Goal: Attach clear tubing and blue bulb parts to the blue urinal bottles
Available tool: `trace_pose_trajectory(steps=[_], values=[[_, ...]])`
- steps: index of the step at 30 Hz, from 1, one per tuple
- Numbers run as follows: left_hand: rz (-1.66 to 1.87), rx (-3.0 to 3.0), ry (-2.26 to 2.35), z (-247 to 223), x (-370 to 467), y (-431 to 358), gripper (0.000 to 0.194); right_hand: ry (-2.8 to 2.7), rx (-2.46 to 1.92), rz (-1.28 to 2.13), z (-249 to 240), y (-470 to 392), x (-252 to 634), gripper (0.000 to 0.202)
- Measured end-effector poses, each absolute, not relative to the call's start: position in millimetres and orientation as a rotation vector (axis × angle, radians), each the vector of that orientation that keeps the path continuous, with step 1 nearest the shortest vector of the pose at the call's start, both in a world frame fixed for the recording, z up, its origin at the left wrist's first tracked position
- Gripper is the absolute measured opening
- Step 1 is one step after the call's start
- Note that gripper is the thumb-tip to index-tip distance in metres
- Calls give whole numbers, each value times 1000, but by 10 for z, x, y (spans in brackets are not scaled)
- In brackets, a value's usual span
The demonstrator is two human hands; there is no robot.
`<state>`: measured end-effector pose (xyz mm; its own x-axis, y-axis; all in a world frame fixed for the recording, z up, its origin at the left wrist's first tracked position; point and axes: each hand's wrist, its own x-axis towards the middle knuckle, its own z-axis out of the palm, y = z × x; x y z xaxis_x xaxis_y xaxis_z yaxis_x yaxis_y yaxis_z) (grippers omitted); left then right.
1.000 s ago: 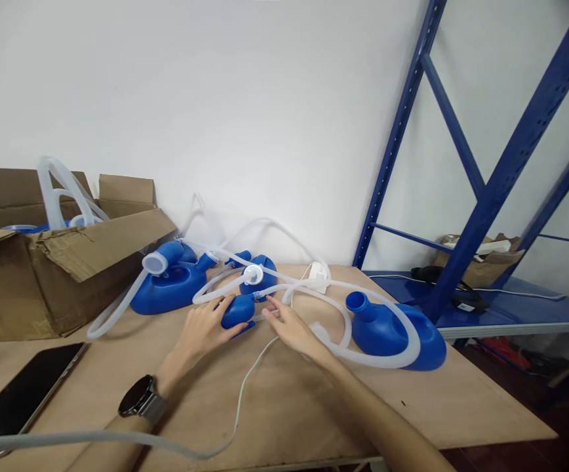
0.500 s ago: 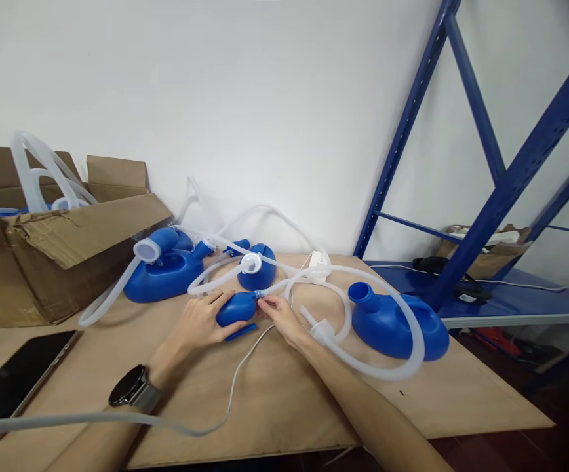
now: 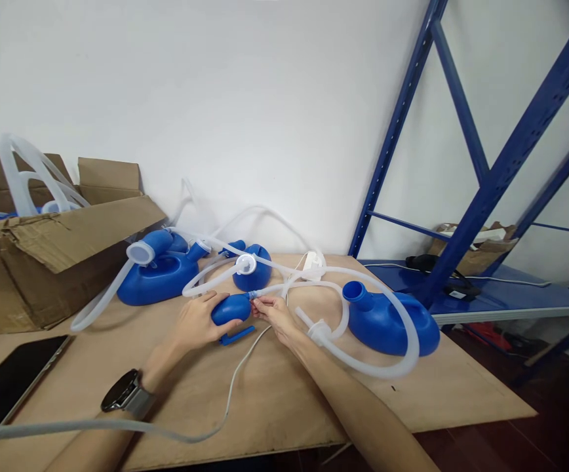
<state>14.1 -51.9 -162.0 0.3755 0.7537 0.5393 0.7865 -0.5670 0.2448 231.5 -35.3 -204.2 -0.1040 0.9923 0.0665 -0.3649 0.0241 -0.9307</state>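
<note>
Two bare hands hold one smooth, round, shiny blue bulb [image 3: 231,309] just above the middle of the table [image 3: 284,400]. It looks like a fat egg lying on its side, with a short, thin neck that points to the right. The neck meets the end of a cloudy white tube [image 3: 277,287]. The left hand [image 3: 193,322] is curled partway shut around the bulb, with the thumb on the near side and the fingers on the far side. The right hand [image 3: 277,316] has its thumb and finger pinched nearly closed on the tube's end, by the neck. A thin blue strip [image 3: 238,335] lies close to the bulb on the near side. The table is flat, light brown wood. Big blue jugs sit on it, one on the right [image 3: 392,322] and one on the left [image 3: 159,278], by an open brown box [image 3: 68,262] with more tubes poking out. A black phone [image 3: 14,377] lies at the left, and a grey cord [image 3: 132,426] runs across the front. Behind is a plain white wall [image 3: 215,98], and a blue metal shelf [image 3: 491,295] stands on the right. One second ago, the right hand's fingers were more spread out; now they are tucked in close together, and more of the strip shows.
</note>
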Motion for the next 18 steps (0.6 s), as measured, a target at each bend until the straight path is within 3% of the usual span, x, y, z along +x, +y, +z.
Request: trace_pose_trajectory(steps=[13, 15, 18], values=[[-812, -2398, -1551, -1622, 208, -600, 64, -621, -734, 1635, -1852, -277, 2255, 8], [-798, -2391, -1552, -1656, 218, -593, 65, -543, -713, 1649, -1779, -177, 2228, 12], [-786, -2450, -1470, -1660, 249, -620, 64, -449, -715, 1613, -1684, 44, 2181, 39]])
